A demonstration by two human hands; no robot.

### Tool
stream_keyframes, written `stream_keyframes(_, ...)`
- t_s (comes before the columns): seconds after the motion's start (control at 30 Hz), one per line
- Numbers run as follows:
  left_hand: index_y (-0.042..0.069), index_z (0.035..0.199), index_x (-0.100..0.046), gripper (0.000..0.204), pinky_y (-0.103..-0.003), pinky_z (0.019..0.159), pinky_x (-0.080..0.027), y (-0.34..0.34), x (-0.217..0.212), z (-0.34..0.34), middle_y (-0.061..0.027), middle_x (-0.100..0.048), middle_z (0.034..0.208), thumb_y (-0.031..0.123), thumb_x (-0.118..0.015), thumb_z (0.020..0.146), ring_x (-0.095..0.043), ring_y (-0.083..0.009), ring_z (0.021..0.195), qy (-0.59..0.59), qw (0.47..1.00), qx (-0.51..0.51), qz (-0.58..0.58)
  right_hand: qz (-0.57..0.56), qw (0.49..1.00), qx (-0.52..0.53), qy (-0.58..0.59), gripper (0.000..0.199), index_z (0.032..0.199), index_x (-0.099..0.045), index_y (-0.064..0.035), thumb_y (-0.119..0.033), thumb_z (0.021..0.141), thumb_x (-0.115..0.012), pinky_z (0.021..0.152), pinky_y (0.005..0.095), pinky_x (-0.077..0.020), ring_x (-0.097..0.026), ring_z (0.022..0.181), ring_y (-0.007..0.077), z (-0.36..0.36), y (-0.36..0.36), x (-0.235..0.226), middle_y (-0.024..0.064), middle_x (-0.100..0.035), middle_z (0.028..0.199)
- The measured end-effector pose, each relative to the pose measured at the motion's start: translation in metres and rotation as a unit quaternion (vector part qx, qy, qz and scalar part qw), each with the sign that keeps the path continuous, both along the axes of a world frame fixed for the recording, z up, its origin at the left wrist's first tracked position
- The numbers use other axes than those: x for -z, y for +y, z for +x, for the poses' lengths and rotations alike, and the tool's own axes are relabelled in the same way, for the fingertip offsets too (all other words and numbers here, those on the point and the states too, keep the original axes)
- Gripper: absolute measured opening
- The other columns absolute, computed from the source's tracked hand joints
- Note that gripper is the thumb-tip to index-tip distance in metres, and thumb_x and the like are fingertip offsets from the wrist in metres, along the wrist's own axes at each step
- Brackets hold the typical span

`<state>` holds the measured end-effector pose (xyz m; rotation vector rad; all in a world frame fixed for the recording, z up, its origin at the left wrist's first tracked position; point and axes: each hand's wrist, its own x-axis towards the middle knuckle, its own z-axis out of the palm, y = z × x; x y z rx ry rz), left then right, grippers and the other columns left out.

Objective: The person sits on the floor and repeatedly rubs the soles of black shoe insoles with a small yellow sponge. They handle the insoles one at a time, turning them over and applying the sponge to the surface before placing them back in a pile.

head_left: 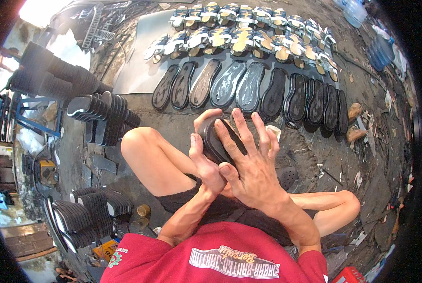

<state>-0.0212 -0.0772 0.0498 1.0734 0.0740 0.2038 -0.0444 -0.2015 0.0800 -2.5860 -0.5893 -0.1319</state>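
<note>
A black shoe sole (212,141) is up in front of my lap, its raised rim facing me. My left hand (205,165) wraps round it from the left, fingers curled over the edge. Over the sole's right side spreads my right hand (258,172), fingers stretched apart, one fingertip lying on the sole's inner face. The part of the sole beneath that palm is hidden. Beyond my hands lies a row of black soles (274,92). Two of them carry a wet, whitish coating, such as this coated sole (251,87).
Two rows of strapped sandal uppers (241,40) lie farther back, partly on a grey sheet (140,70). Stacks of dark soles (109,113) stand left, with another stack (86,210) nearer. Brown wooden shoe lasts (355,134) and scraps litter the right. A blue water jug (380,52) stands far right.
</note>
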Motion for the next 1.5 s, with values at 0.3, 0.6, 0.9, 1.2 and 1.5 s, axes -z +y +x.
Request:
stream_keyframes(0.3, 0.005, 0.141, -0.051, 0.07, -0.039, 0.095, -0.053, -0.005, 0.009, 0.004, -0.0119, -0.063, 0.115, 0.062, -0.04, 0.102, -0.064, -0.0225, 0.104, -0.038, 0.996, -0.031, -0.08, 0.036, 0.999, -0.007, 0.008, 0.077, 0.167, -0.042, -0.0051, -0.059, 0.113, -0.028, 0.124, 0.0638, -0.0123, -0.015, 0.161, 0.048, -0.02, 0.015, -0.015, 0.0195, -0.019, 0.179)
stream_keyframes(0.6, 0.004, 0.146, -0.046, 0.066, -0.041, 0.096, -0.053, -0.007, 0.004, 0.002, -0.0134, -0.066, 0.113, 0.055, -0.037, 0.105, -0.065, -0.0227, 0.103, -0.059, 0.992, -0.006, -0.11, 0.019, 0.999, 0.026, -0.011, 0.073, 0.167, -0.045, -0.014, -0.061, 0.114, -0.027, 0.124, 0.0631, -0.0081, -0.013, 0.162, 0.048, -0.009, 0.013, -0.012, 0.0195, -0.017, 0.18)
stream_keyframes(0.9, 0.003, 0.144, -0.047, 0.064, -0.041, 0.097, -0.051, -0.003, -0.003, -0.001, -0.0127, -0.065, 0.112, 0.054, -0.032, 0.107, -0.064, -0.0232, 0.103, -0.051, 0.998, 0.01, -0.032, -0.006, 1.0, 0.024, -0.016, 0.071, 0.169, -0.042, -0.0224, -0.063, 0.113, -0.028, 0.124, 0.0626, -0.0063, -0.014, 0.163, 0.0446, -0.004, 0.011, -0.006, 0.0156, -0.019, 0.181)
stream_keyframes(1.2, 0.005, 0.138, -0.053, 0.059, -0.038, 0.096, -0.052, 0.003, -0.013, 0.002, -0.0104, -0.066, 0.111, 0.05, -0.026, 0.111, -0.064, -0.0201, 0.104, 0.007, 0.998, 0.049, -0.036, -0.009, 1.0, 0.014, -0.014, 0.061, 0.17, -0.038, -0.0366, -0.057, 0.113, -0.038, 0.125, 0.0631, -0.0095, -0.018, 0.162, 0.0436, 0.005, 0.0, -0.006, 0.0077, -0.02, 0.182)
stream_keyframes(1.5, 0.002, 0.132, -0.059, 0.061, -0.036, 0.094, -0.051, 0.017, -0.011, 0.01, -0.0092, -0.066, 0.108, 0.047, -0.024, 0.111, -0.064, -0.0193, 0.1, 0.056, 0.984, 0.141, -0.097, -0.062, 0.998, 0.003, -0.033, 0.057, 0.168, -0.04, -0.0414, -0.057, 0.113, -0.038, 0.126, 0.0606, -0.0116, -0.019, 0.162, 0.0397, 0.018, -0.013, -0.007, 0.0075, -0.022, 0.181)
